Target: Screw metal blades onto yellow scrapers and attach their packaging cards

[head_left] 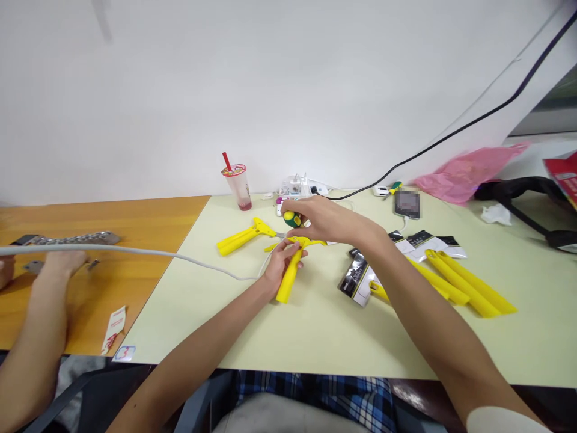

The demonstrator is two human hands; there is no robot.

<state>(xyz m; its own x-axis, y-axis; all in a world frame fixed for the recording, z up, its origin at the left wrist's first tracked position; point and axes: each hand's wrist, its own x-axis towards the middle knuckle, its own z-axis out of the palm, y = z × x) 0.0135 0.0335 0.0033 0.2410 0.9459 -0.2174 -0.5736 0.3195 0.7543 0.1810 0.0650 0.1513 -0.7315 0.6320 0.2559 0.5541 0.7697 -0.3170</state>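
Note:
My left hand (280, 264) is closed around a yellow scraper (288, 282), whose tube-like handle slants toward me and whose wide head lies at the far end. Above that head, my right hand (322, 218) grips a screwdriver (293, 219) by its green and yellow handle. The shaft points down and left at the scraper; whether its tip touches a screw I cannot tell. Just left of my hands lies a second yellow scraper (238, 239). To the right, partly behind my right forearm, are several loose yellow handles (469, 282) and black-and-white packets (358, 279).
A drink cup (238, 187) with a red straw stands near the wall, beside plugs and a power strip (295, 189). A grey cable (202, 266) crosses at left. A phone (407, 204) and pink bag (469, 174) lie at back right. A co-worker's arm (49, 300) rests on the wooden table.

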